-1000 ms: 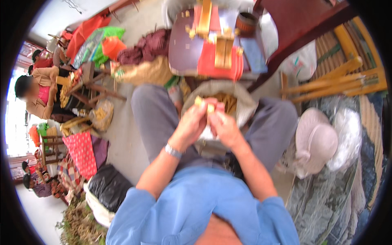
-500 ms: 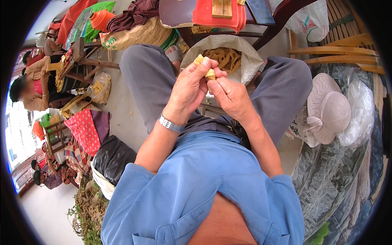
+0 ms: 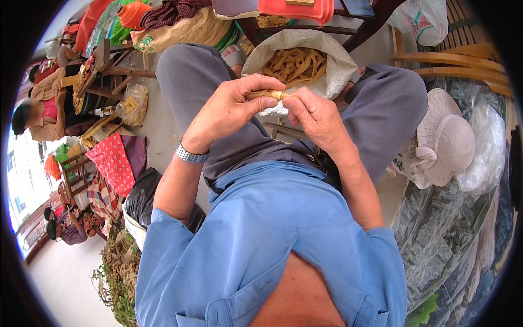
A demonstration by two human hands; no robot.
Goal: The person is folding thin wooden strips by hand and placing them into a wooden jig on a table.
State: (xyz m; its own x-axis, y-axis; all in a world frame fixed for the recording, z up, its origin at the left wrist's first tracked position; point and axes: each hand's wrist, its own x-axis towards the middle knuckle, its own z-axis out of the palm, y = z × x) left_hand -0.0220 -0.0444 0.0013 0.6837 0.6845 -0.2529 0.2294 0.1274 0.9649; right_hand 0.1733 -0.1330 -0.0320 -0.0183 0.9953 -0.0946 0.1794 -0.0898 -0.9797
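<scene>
Between my knees, both hands pinch a pale yellow, twisted or knotted strip (image 3: 276, 95), held horizontally above the sack. My left hand (image 3: 234, 106) grips its left end between thumb and fingers. My right hand (image 3: 313, 117) has thumb and fingers closed on the right end, partly hiding it. Below and behind them stands an open white woven sack (image 3: 336, 60) full of tan flat strips (image 3: 294, 64). My grey-trousered legs flank the sack.
A chair (image 3: 351, 24) holds red cloth (image 3: 294, 11). Wooden slats (image 3: 447, 60), a sun hat (image 3: 447, 139) and clear plastic (image 3: 479, 158) lie right. Co-workers (image 3: 46, 109) sit left among wooden stools (image 3: 125, 73), bags (image 3: 180, 35) and cloths (image 3: 111, 166).
My hands have spread slightly apart, the left dropping back leftward and turning, so the strip between them lies more horizontal. The view has shifted, showing less of the chair and more sack contents.
</scene>
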